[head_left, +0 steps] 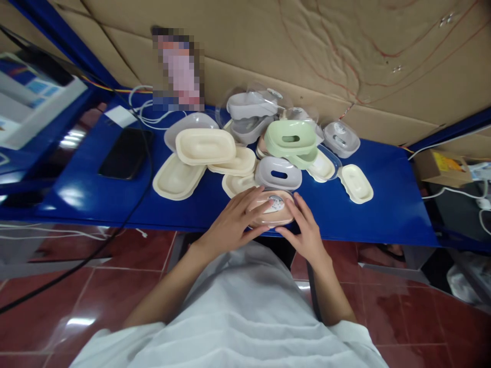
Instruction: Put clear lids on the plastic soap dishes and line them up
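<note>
Stretching from side to side is a big blue table (383, 204), and a brown cardboard wall (345, 61) stands behind it. Lots of plastic soap boxes and lids lie in a heap in the middle of the table. The cream trays (205, 145) are on the left side of the heap, some on top of each other. A flat black phone (126, 152) lies by itself further left. A green box (290, 137) sits high on the heap, and a grey box (278, 173) with a slot in its top lies just in front of it. The left hand (233, 222) lies flat, with its fingers stretched out and spread over the top. The right hand (305, 232) has its fingers nearly straight, and they push against the right side. Neither hand is curled shut. Between and under the two hands is the pink box (273, 215), which has a clear lid. It sits at the near edge of the table, right in front of the person, just in front of the grey box. A small round white sticker (275, 202) is on the lid, peeking out between the fingers. It has marks on it, but they are too tiny to read.
</note>
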Tool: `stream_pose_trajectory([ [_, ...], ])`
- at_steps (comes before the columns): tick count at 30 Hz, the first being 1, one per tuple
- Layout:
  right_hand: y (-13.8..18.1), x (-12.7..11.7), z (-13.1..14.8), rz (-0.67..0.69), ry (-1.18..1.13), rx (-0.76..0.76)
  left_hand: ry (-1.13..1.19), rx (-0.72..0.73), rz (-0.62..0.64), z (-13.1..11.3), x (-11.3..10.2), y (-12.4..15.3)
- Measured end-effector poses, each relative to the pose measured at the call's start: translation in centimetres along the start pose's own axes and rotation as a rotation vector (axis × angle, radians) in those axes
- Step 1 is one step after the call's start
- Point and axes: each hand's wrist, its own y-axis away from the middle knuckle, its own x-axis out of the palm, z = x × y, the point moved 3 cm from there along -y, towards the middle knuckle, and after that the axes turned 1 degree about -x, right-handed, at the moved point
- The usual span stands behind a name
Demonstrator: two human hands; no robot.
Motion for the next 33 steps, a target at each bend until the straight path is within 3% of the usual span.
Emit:
stream_pose_trajectory([
  [12,0.0,0.6,0.4,0.070,0.042,-0.062,-0.164,0.029,-0.064,0.2,0.6,1.9],
  [19,-0.3,0.3,0.2,0.107,0.006,-0.041,-0.055,0.065,-0.113,0.1,0.3,1.9],
  [23,-0.1,-0.4,0.0,0.083,-0.075,-0.108,0.034,0.087,-0.057,-0.4,-0.2,1.2],
  [26,0.1,-3.0,-1.1,-0.102,-0.026,-0.119,0.025,0.048,-0.027,-0.6,-0.9,0.1],
  [28,0.5,-6.2,-3.2,-0.285,0.108,-0.068,-0.047,-0.006,-0.056,-0.4,-1.4,-0.4],
  [33,3.0,-15.5,-14.5,-0.700,0.572,0.249,-0.306,-0.173,-0.084,1.2,-1.4,0.4],
])
